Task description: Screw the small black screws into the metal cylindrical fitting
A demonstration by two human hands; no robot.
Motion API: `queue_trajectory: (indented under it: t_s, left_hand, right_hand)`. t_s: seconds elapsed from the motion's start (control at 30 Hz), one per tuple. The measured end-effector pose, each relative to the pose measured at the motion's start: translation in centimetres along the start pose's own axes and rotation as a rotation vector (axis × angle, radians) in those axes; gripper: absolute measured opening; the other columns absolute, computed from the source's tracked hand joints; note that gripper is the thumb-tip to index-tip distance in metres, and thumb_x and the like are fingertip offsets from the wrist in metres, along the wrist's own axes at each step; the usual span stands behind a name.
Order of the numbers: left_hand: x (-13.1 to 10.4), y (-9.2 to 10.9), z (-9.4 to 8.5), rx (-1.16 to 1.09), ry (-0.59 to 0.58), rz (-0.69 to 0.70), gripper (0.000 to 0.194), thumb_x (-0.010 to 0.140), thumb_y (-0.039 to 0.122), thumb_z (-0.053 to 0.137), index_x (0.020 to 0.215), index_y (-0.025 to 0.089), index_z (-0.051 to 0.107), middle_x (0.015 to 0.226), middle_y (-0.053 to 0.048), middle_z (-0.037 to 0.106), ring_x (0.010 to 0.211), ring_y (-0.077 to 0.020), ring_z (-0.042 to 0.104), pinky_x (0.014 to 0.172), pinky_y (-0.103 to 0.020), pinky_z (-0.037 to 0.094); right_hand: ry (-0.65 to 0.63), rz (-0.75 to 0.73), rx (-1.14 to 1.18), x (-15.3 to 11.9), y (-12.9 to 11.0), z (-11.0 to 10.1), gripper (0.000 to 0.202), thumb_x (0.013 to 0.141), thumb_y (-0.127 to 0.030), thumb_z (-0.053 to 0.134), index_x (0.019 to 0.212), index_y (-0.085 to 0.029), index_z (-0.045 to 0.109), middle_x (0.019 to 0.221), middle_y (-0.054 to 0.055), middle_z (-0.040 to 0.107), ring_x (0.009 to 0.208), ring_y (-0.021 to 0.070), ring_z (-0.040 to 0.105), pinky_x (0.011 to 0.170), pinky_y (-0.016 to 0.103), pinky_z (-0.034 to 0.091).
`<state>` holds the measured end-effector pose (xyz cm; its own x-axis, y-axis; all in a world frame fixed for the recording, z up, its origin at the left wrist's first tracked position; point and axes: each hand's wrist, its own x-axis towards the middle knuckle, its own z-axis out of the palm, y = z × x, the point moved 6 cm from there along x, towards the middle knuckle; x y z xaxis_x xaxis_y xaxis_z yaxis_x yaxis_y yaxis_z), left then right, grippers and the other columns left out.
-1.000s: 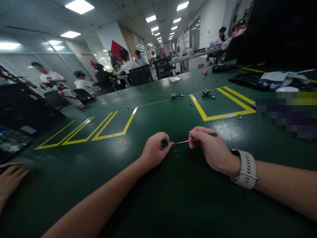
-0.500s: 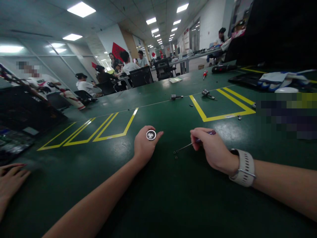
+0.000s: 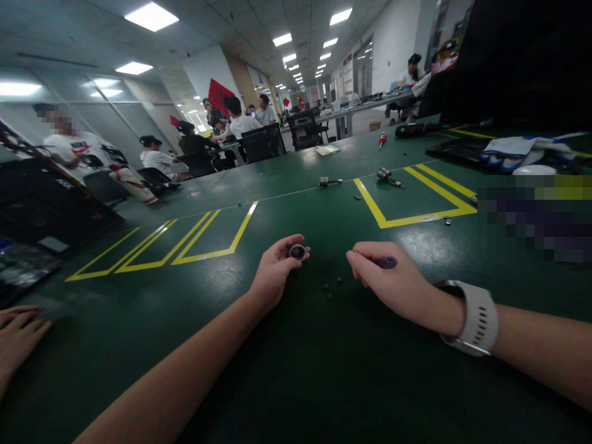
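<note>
Above the desk (image 3: 296,345), our left hand (image 3: 272,268) pinches a metal ring part (image 3: 296,251), while our right hand (image 3: 386,274) curls closed around a purple handle (image 3: 386,263).

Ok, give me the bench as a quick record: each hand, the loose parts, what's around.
left hand: fingers around a round, hollow metal part, open end showing
right hand: grips a purple-handled tool; its tip is not visible
small rings: three on the green table, between and just nearer than the hands
shafted metal parts: two, farther off, lying down, near the yellow tape outline
far right: white-and-blue glove
far left: another person's hand
</note>
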<state>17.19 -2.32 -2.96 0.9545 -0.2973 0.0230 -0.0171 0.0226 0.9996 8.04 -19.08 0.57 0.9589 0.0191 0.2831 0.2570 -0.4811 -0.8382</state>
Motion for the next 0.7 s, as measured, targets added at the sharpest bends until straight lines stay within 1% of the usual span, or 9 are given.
queue_trajectory:
  t_s: [0.07, 0.13, 0.27, 0.4, 0.47, 0.57, 0.7]
  left_hand:
    - [-0.1, 0.0, 0.1, -0.039, -0.004, -0.004, 0.042, 0.060, 0.004, 0.062, 0.100, 0.015, 0.062, 0.101, -0.006, 0.067, 0.097, -0.0203, 0.064, 0.098, -0.038, 0.043]
    - [-0.1, 0.0, 0.1, -0.031, -0.006, 0.000, 0.041, 0.061, 0.008, 0.067, 0.100, 0.016, 0.063, 0.105, -0.007, 0.067, 0.099, -0.0206, 0.063, 0.099, -0.039, 0.043]
    - [0.0, -0.2, 0.0, -0.009, -0.022, -0.021, 0.039, 0.061, 0.011, 0.069, 0.100, 0.015, 0.065, 0.098, -0.008, 0.070, 0.097, -0.0211, 0.064, 0.098, -0.040, 0.043]
    - [-0.1, -0.2, 0.0, -0.021, 0.000, -0.025, 0.038, 0.060, 0.012, 0.071, 0.098, 0.014, 0.066, 0.094, -0.007, 0.071, 0.093, -0.0205, 0.065, 0.097, -0.041, 0.043]
    - [-0.1, -0.2, 0.1, -0.024, 0.002, -0.017, 0.038, 0.060, 0.012, 0.071, 0.098, 0.014, 0.066, 0.092, -0.006, 0.072, 0.093, -0.0197, 0.065, 0.096, -0.039, 0.044]
    - [-0.2, -0.2, 0.2, -0.020, -0.002, -0.005, 0.038, 0.061, 0.012, 0.071, 0.099, 0.015, 0.066, 0.092, -0.006, 0.072, 0.092, -0.0187, 0.065, 0.094, -0.037, 0.045]
    - [-0.3, -0.1, 0.2, 0.020, -0.006, 0.018, 0.038, 0.061, 0.013, 0.071, 0.099, 0.015, 0.066, 0.094, -0.006, 0.072, 0.093, -0.0195, 0.065, 0.091, -0.036, 0.047]
  right_hand:
    - [0.028, -0.088, -0.019, -0.3, -0.4, 0.2, 0.034, 0.089, -0.028, 0.041, 0.056, -0.020, 0.047, 0.053, -0.003, 0.046, 0.049, 0.0112, 0.044, 0.050, 0.027, 0.034]
    - [0.063, -0.154, -0.013, -0.6, -0.7, 0.2, 0.034, 0.090, -0.027, 0.040, 0.057, -0.020, 0.047, 0.055, -0.002, 0.048, 0.053, 0.0119, 0.046, 0.054, 0.028, 0.036]
    - [0.088, -0.220, 0.038, -0.9, -1.3, 0.0, 0.030, 0.090, -0.027, 0.040, 0.064, -0.019, 0.052, 0.062, 0.000, 0.052, 0.059, 0.0131, 0.049, 0.059, 0.029, 0.039]
    - [0.010, -0.283, 0.016, -0.8, -1.5, 0.5, 0.013, 0.088, -0.023, 0.050, 0.080, -0.017, 0.058, 0.076, 0.003, 0.058, 0.072, 0.0148, 0.053, 0.066, 0.030, 0.042]
    - [-0.032, -0.312, -0.009, -0.8, -1.6, 0.9, 0.008, 0.086, -0.021, 0.053, 0.085, -0.016, 0.059, 0.081, 0.004, 0.061, 0.077, 0.0156, 0.054, 0.071, 0.030, 0.044]
    - [-0.066, -0.317, -0.032, -0.7, -1.5, 1.3, 0.006, 0.086, -0.019, 0.053, 0.087, -0.017, 0.059, 0.084, 0.004, 0.063, 0.081, 0.0162, 0.055, 0.073, 0.030, 0.044]
    - [-0.079, -0.313, -0.060, -0.6, -1.4, 1.6, 0.006, 0.086, -0.018, 0.053, 0.089, -0.018, 0.059, 0.086, 0.004, 0.063, 0.082, 0.0166, 0.055, 0.074, 0.031, 0.045]
